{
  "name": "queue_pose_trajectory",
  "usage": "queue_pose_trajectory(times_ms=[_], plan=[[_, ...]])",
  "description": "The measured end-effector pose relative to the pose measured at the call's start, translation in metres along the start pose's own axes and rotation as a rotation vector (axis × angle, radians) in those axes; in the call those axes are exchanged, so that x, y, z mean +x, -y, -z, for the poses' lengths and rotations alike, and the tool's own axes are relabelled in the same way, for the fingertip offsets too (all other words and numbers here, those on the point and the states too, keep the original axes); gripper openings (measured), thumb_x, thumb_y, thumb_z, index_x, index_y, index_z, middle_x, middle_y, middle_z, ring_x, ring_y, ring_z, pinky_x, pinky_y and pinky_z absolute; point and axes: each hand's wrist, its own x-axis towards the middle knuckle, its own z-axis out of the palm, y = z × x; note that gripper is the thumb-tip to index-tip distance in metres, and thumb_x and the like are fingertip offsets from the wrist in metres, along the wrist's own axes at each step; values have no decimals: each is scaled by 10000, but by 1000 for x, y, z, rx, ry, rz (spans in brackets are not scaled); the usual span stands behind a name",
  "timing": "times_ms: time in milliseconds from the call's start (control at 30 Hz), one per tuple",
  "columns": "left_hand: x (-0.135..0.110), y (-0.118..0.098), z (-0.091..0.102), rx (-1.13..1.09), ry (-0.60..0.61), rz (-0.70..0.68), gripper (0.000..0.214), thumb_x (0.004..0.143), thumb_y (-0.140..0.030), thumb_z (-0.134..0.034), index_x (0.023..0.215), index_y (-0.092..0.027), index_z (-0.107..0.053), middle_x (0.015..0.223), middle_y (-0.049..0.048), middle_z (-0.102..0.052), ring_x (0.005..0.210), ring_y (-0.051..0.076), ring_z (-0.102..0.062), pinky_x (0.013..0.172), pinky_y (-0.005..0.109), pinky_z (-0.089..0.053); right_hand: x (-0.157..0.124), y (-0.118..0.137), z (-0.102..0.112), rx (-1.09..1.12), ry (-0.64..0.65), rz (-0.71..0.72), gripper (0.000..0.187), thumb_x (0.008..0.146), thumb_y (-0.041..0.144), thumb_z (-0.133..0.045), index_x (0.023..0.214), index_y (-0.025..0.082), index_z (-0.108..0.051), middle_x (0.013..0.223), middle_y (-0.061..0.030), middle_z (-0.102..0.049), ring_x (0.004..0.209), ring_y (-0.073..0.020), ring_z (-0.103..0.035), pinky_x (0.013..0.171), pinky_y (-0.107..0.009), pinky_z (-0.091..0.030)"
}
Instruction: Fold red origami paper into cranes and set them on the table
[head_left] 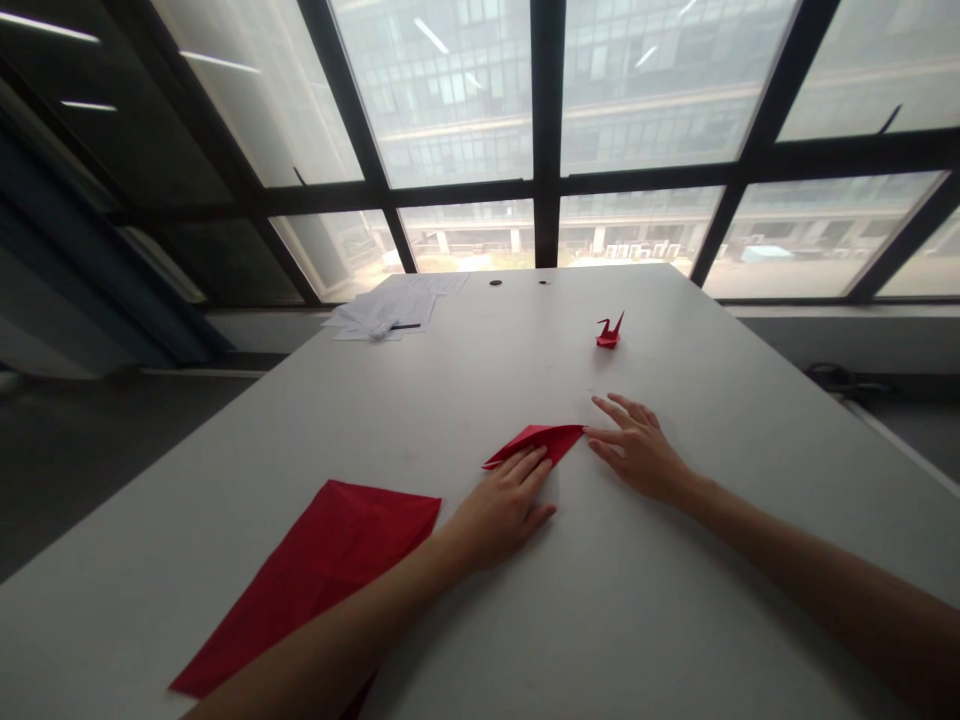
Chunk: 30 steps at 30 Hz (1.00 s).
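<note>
A small folded red paper (546,438) lies flat on the white table (480,620). My left hand (501,508) rests on its near edge, fingers stretched flat and pressing it down. My right hand (637,450) lies open just to its right, a fingertip touching the paper's right tip. Neither hand grips anything. A finished red paper crane (610,331) stands farther back, beyond my right hand.
A stack of red paper sheets (322,575) lies at the near left, partly under my left forearm. White papers with a black pen (390,310) sit at the far left corner. Two dark round spots (496,283) mark the far edge before large windows.
</note>
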Motion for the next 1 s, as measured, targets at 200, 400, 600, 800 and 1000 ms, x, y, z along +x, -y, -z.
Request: queue_pose_trajectory(times_ms=[200,400,600,800,1000], plan=[[0,1,-1,18,25,8,578,999,-444,-442,1509,-189,-349,1578,125,-345,1465,272,-310,1188,447,-312,0,2,0,-31,-18,-44,286,983,336,-483,1039,301,-761,1461,-80,-515,1381,-331,-401,1068,-585,-352],[0,1,-1,19,26,10,583,1000,-451,-438,1517,-205,-331,1585,112,-337,1469,271,-302,1193,455,-304,1,1,1,41,-185,-149,249,946,250,-505,1021,200,-737,1173,-117,-678,1122,-297,-578,971,-496,-474],[0,-1,1,29,26,9,575,1007,-461,-416,1514,-202,-336,1581,118,-343,1466,274,-309,1191,459,-311,4,19,9,172,-226,-19,331,961,225,-477,1253,226,-633,1212,-103,-654,1127,-272,-575,974,-453,-472],[-1,3,-4,50,5,-21,580,1004,-444,-433,1508,-172,-342,1585,138,-326,1474,270,-290,1195,456,-308,8,27,4,37,24,103,461,1003,242,-427,1461,187,-440,1499,-108,-480,1406,-263,-383,1131,-492,-299],[0,-4,3,107,-31,-107,582,1000,-376,-458,1515,-144,-319,1571,144,-353,1482,257,-274,1180,442,-342,6,24,0,32,123,98,397,1019,260,-409,1396,197,-515,1430,-106,-560,1402,-256,-412,1153,-537,-226]])
